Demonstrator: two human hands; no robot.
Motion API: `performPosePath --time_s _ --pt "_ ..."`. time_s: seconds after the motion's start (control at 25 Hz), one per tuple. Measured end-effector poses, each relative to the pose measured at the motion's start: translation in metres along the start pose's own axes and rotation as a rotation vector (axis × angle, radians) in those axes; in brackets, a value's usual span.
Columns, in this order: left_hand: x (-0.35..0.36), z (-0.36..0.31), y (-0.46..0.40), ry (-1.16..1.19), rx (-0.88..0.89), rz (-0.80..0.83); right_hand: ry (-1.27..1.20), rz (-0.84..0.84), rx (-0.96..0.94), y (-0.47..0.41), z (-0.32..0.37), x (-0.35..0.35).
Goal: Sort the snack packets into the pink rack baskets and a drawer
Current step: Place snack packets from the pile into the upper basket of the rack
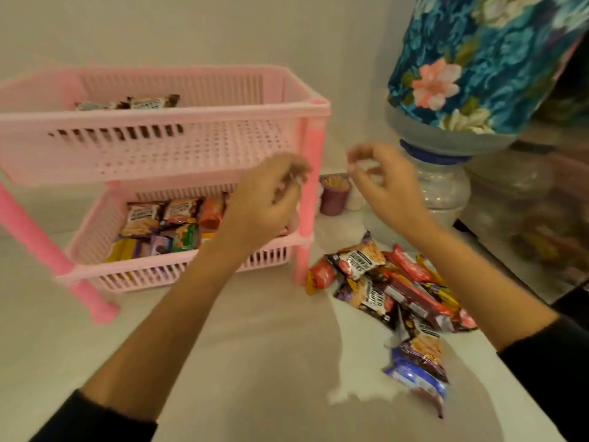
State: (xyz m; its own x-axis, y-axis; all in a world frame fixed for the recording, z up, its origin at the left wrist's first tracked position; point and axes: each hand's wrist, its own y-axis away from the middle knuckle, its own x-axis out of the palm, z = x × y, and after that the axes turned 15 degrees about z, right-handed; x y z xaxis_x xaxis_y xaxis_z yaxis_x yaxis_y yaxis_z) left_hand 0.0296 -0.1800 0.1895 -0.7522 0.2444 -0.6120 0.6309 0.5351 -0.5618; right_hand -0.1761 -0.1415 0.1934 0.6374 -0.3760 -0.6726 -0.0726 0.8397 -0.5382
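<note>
A pink plastic rack (309, 173) with slotted walls and round legs is seen at the left on a pale, smooth table (261, 339). Its upper basket (159, 148) is rectangular and almost bare; only a few flat packets (153, 102) are laid at its back left corner. The lower basket (165, 269) is filled with many shiny foil packets (165, 224) in brown, orange, green and purple.

The left hand (264, 202) is held in front of the rack, over the right part of the lower basket. Its fingers (293, 177) are curled and blurred; something small and dark seems to be between them, but whether it is gripped cannot be told.

The right hand (385, 183) is raised just beside the right leg of the rack, apart from the left hand. Its fingers (357, 157) are bent loosely with thumb and forefinger near each other; a hold on anything cannot be told.

Behind the hands a small purple cup (333, 196) with thin sticks is placed. Below the right forearm a loose pile of snack packets (392, 291) is spread on the table, glossy and crumpled, well apart from both sets of fingers. At the far right a big water bottle (439, 183) under a flowered cloth cover (471, 59) is seen.
</note>
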Motion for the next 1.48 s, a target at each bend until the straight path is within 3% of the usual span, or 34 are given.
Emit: performPosePath --time_s 0.08,0.24,0.36,0.44,0.56,0.68,0.88,1.0,1.2,1.32,1.48 --pt "0.059 0.019 0.009 -0.029 -0.117 0.146 0.077 0.123 0.048 0.033 -0.046 0.002" --pt "0.163 0.050 0.013 -0.267 -0.513 0.638 0.361 0.838 0.244 0.070 -0.124 0.016" --pt "0.206 0.062 0.012 -0.375 -0.718 0.826 0.507 1.016 0.240 0.083 -0.156 0.037" --pt "0.222 0.070 0.013 -0.402 -0.841 0.818 0.585 0.989 0.185 0.085 -0.170 0.046" --pt "0.231 0.075 0.018 -0.335 -0.938 0.667 0.643 0.871 0.136 0.081 -0.184 0.042" --pt "0.228 0.064 0.024 -0.193 -0.907 0.480 0.504 0.697 0.154 0.081 -0.189 0.027" --pt "0.183 0.020 0.007 -0.053 -0.712 0.378 0.189 0.358 0.139 0.073 -0.154 -0.008" --pt "0.141 -0.018 -0.015 -0.021 -0.555 0.271 -0.046 0.199 0.109 0.063 -0.116 -0.033" --pt "0.050 -0.079 -0.039 0.147 -0.361 0.174 -0.196 0.031 0.021 0.027 -0.042 -0.072" --pt "-0.033 -0.082 -0.056 0.249 -0.359 0.055 -0.314 -0.026 -0.041 -0.019 0.006 -0.083" --pt "-0.137 -0.045 -0.094 0.046 -0.530 0.085 -0.260 0.040 0.016 -0.104 0.053 -0.067"
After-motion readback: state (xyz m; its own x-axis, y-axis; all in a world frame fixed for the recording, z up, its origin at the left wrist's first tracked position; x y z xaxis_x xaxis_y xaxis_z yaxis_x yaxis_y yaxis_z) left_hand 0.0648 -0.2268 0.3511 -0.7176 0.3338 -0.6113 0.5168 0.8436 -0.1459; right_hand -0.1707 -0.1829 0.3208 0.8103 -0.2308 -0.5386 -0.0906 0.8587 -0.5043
